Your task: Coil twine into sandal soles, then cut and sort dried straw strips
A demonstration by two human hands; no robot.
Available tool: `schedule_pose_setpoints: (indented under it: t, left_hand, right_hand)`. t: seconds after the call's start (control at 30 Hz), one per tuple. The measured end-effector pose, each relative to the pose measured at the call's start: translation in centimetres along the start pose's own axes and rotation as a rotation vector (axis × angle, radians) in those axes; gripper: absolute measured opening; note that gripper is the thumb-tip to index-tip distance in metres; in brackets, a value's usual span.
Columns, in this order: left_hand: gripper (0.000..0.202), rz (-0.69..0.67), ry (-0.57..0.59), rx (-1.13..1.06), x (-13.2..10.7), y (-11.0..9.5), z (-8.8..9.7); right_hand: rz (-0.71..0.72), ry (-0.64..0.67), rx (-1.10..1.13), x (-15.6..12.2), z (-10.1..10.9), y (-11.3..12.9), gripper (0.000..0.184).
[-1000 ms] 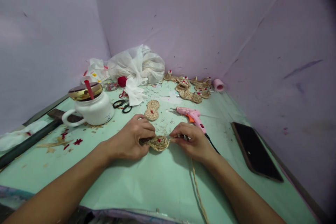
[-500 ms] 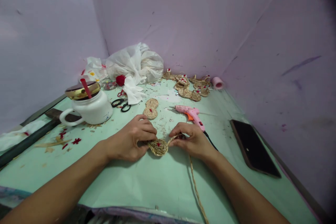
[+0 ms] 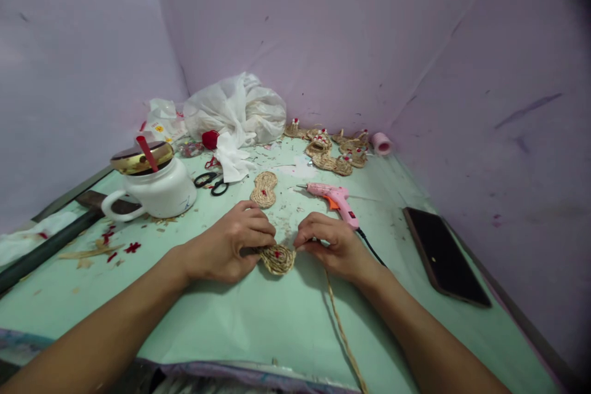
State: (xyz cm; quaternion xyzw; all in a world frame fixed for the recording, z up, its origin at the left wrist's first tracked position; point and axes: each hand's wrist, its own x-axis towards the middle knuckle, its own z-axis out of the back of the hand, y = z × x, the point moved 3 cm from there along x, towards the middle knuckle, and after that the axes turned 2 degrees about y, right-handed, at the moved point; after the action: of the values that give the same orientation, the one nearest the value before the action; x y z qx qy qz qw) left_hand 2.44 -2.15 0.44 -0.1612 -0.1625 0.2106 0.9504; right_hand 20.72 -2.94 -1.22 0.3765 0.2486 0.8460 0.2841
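Observation:
A small coiled jute piece with a red dot lies on the green table between my hands. My left hand is closed on its left side, fingers pinching the coil. My right hand is closed on the jute cord at the coil's right edge. The cord trails from that hand toward the table's front edge.
A finished figure-eight jute piece and a pink glue gun lie just behind my hands. Black scissors, a white lidded mug, white plastic bags, several jute ornaments, a pink roll and a dark phone surround them.
My right hand has drawn in closer to the coil, bringing the cord round its edge. The left hand stays on the coil. The view has shifted slightly.

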Motion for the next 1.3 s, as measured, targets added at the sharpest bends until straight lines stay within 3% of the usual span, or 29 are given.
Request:
schedule_pose_setpoints:
  t: [0.33, 0.5, 0.63, 0.77, 0.83, 0.87, 1.0, 1.1, 1.3]
  left_hand:
    - [0.028, -0.045, -0.004, -0.015, 0.0, -0.3, -0.1]
    - [0.029, -0.016, -0.003, 0.015, 0.0, 0.3, -1.1]
    - [0.026, 0.100, -0.025, 0.068, 0.1, 0.7, -1.8]
    - [0.023, 0.187, -0.027, 0.096, 0.3, 0.6, -2.2]
    - [0.022, 0.201, -0.027, 0.090, 0.3, 0.6, -2.2]
    - [0.022, 0.203, -0.027, 0.083, 0.3, 0.6, -2.2]
    - [0.020, 0.200, -0.040, 0.057, 0.2, 0.7, -2.2]
    - [0.018, 0.194, -0.048, 0.048, 0.2, 0.6, -2.2]
    - [0.017, 0.141, -0.038, 0.027, 0.4, 0.7, -2.3]
  right_hand:
    - [-0.050, 0.026, 0.090, -0.2, -0.7, -0.3, 0.009]
    - [-0.069, 0.005, -0.149, -0.1, -0.6, -0.8, 0.005]
    - [-0.297, -0.030, -0.340, -0.3, -0.7, -1.2, 0.005]
    - [-0.453, 0.046, -0.273, -0.5, -0.7, -0.9, 0.017]
    - [-0.498, 0.092, -0.225, -0.6, -0.6, -0.3, 0.011]
    - [-0.509, 0.117, -0.220, -0.7, -0.5, 0.0, 0.008]
    - [-0.454, 0.158, -0.407, -0.6, -1.1, 1.5, 0.029]
    - [-0.460, 0.190, -0.540, -0.7, -1.9, 1.9, 0.030]
    - [-0.430, 0.188, -0.555, -0.9, -2.6, 1.6, 0.030]
